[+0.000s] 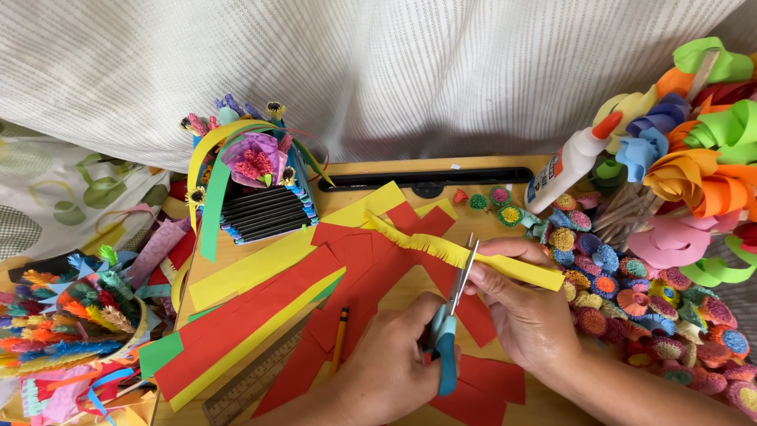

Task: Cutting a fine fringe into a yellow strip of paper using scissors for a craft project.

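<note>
Left hand (394,371) closed through the handles of blue scissors (448,335), blades up and parted around a yellow strip (473,260). Right hand (524,304) pinching that strip just right of the blades, uncut end poking out toward the right. Strip held above the tabletop (544,406), fringed with fine cuts on the stretch left of the blades. Red strips (355,268) and more yellow ones lying crossed beneath, a pencil (340,339) among them, a ruler (252,383) at the near edge. Glue bottle (572,166) leaning at the right, near a heap of small fringed paper flowers (631,292) and big paper curls (702,158). Decorated box (256,189) at the back left, basket (71,315) of coloured fringes farther left.
</note>
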